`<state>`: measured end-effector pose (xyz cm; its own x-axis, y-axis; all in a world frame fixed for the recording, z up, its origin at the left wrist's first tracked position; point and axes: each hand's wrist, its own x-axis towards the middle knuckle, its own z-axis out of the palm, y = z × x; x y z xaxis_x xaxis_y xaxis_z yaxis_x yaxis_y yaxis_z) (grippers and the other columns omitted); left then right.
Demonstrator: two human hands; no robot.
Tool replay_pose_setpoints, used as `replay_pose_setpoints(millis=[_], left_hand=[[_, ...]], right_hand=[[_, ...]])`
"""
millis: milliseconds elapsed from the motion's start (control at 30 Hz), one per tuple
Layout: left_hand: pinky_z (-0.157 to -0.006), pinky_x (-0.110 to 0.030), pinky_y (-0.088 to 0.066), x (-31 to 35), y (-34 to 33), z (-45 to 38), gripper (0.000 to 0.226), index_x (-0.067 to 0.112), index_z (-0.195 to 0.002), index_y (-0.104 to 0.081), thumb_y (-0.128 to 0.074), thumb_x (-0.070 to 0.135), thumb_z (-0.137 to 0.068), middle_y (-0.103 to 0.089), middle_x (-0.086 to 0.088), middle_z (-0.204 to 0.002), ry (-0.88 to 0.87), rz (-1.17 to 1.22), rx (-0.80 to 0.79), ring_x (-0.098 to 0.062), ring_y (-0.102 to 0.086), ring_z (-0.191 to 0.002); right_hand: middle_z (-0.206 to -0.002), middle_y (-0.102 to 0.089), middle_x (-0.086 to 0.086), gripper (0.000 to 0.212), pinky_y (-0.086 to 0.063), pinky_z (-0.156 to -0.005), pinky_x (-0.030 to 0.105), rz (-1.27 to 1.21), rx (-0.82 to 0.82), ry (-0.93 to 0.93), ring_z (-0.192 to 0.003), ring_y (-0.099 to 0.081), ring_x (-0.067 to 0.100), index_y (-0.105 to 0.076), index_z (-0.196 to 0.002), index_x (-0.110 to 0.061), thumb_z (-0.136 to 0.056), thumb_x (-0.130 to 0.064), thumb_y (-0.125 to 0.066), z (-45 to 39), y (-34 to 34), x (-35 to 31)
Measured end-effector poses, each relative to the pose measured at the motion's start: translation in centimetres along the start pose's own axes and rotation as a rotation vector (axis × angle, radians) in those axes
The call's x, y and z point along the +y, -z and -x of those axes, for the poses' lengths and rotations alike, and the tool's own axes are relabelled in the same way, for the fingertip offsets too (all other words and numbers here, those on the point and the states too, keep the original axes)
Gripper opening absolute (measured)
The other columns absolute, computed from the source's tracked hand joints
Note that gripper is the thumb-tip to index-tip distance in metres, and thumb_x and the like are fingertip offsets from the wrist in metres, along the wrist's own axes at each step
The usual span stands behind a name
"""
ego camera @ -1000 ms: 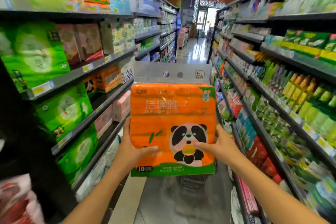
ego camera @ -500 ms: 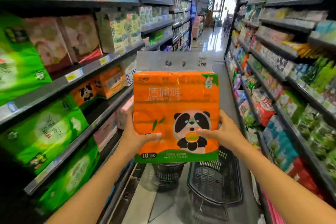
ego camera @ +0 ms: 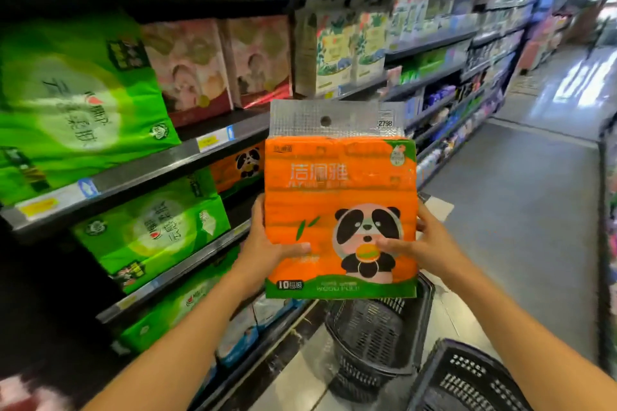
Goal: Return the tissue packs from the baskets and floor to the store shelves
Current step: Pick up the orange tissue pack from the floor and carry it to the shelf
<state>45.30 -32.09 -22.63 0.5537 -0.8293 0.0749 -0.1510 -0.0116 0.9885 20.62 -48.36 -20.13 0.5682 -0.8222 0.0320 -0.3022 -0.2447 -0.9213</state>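
I hold an orange tissue pack (ego camera: 334,190) with a panda print and a silver handle flap upright in front of me. My left hand (ego camera: 267,250) grips its lower left edge, thumb across the front. My right hand (ego camera: 424,243) grips the lower right edge, thumb on the panda. A matching orange panda pack (ego camera: 237,167) sits on the middle shelf just left of the held pack. Two dark mesh baskets (ego camera: 367,340) (ego camera: 467,380) stand on the floor below the pack.
Shelves (ego camera: 140,173) on the left carry green tissue packs (ego camera: 76,100), pink packs (ego camera: 213,63) and other tissue goods. The grey aisle floor (ego camera: 521,210) stretches ahead to the right. Another shelf edge shows at the far right.
My view has turned left toward the tissue shelves and come closer to them. The pack stays held in both hands, now beside the shelf with the matching orange pack.
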Motion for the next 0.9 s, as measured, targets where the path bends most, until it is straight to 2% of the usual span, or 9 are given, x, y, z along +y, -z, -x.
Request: replay_pose_setpoints(millis=[67,167,233,300,367,467,567,733,900], left_hand=[[-0.080,-0.038,-0.060,-1.0,0.9,-1.6,0.114,0.045,-0.140,-0.018,-0.093,0.013,-0.061,-0.058,0.013,-0.125,0.032,-0.005,0.033,-0.004,-0.068,-0.100],[-0.084,-0.040,-0.058,-3.0,2.3,-4.0,0.123,0.034,-0.149,-0.011,-0.093,0.012,-0.060,-0.056,0.008,-0.130,0.069,-0.025,0.078,-0.007,-0.065,-0.105],[-0.085,-0.040,-0.058,-4.2,3.1,-5.4,0.125,0.033,-0.148,-0.012,-0.096,0.017,-0.057,-0.056,0.007,-0.131,0.084,-0.039,0.118,-0.006,-0.065,-0.106],[-0.088,-0.044,-0.057,-5.3,3.8,-6.7,0.127,0.036,-0.147,-0.013,-0.096,0.032,-0.051,-0.057,0.008,-0.131,0.092,-0.062,0.157,-0.008,-0.065,-0.109],[-0.090,-0.049,-0.056,-6.2,4.3,-8.0,0.128,0.039,-0.146,-0.011,-0.094,0.041,-0.049,-0.057,0.011,-0.130,0.106,-0.090,0.180,-0.011,-0.064,-0.111],[-0.093,-0.051,-0.054,-7.0,4.9,-9.8,0.127,0.040,-0.148,-0.004,-0.094,0.036,-0.057,-0.055,0.013,-0.129,0.138,-0.141,0.206,-0.015,-0.063,-0.113],[-0.098,-0.052,-0.051,-7.8,5.4,-11.5,0.132,0.039,-0.150,0.006,-0.092,0.038,-0.061,-0.053,0.006,-0.136,0.180,-0.176,0.247,-0.019,-0.059,-0.118],[-0.103,-0.047,-0.046,-8.8,4.5,-14.0,0.134,0.034,-0.147,0.027,-0.085,0.039,-0.072,-0.051,-0.003,-0.143,0.265,-0.315,0.303,-0.026,-0.054,-0.125],[-0.100,-0.040,-0.043,-10.3,2.8,-16.8,0.128,0.022,-0.149,0.026,-0.081,0.037,-0.079,-0.047,-0.015,-0.145,0.308,-0.433,0.458,-0.032,-0.052,-0.125]], right_hand=[[-0.105,-0.072,-0.019,0.076,-0.059,-0.085,0.047,0.011,-0.067,0.007,-0.094,-0.070,0.006,-0.052,-0.125,-0.048,-0.064,-0.031,-0.092,-3.2,-0.8,0.4],[-0.112,-0.072,-0.013,0.084,-0.058,-0.086,0.050,0.039,-0.147,0.039,-0.100,-0.070,0.013,-0.051,-0.128,-0.048,-0.057,-0.038,-0.094,-7.7,-2.7,1.3],[-0.112,-0.071,-0.016,0.087,-0.057,-0.087,0.050,0.070,-0.163,0.059,-0.102,-0.069,0.012,-0.048,-0.132,-0.047,-0.058,-0.037,-0.093,-10.3,-4.1,1.7],[-0.112,-0.070,-0.017,0.085,-0.056,-0.089,0.050,0.083,-0.170,0.079,-0.103,-0.068,0.011,-0.047,-0.135,-0.042,-0.064,-0.030,-0.092,-12.6,-5.4,2.1],[-0.115,-0.069,-0.017,0.087,-0.056,-0.090,0.048,0.102,-0.194,0.084,-0.106,-0.066,0.012,-0.042,-0.139,-0.042,-0.067,-0.031,-0.090,-14.7,-6.5,2.3],[-0.120,-0.067,-0.016,0.093,-0.055,-0.091,0.048,0.110,-0.228,0.107,-0.109,-0.065,0.012,-0.036,-0.143,-0.045,-0.068,-0.031,-0.090,-18.0,-7.8,2.6],[-0.117,-0.067,-0.016,0.090,-0.057,-0.089,0.045,0.129,-0.275,0.137,-0.104,-0.065,0.007,-0.036,-0.143,-0.040,-0.071,-0.029,-0.088,-20.8,-9.0,2.6],[-0.119,-0.065,-0.017,0.088,-0.056,-0.092,0.042,0.109,-0.333,0.200,-0.105,-0.065,0.004,-0.032,-0.145,-0.035,-0.075,-0.023,-0.084,-25.8,-10.6,4.3],[-0.127,-0.059,-0.015,0.095,-0.050,-0.099,0.044,0.078,-0.370,0.260,-0.116,-0.059,0.015,-0.024,-0.150,-0.031,-0.076,-0.026,-0.083,-31.6,-12.6,6.2]])
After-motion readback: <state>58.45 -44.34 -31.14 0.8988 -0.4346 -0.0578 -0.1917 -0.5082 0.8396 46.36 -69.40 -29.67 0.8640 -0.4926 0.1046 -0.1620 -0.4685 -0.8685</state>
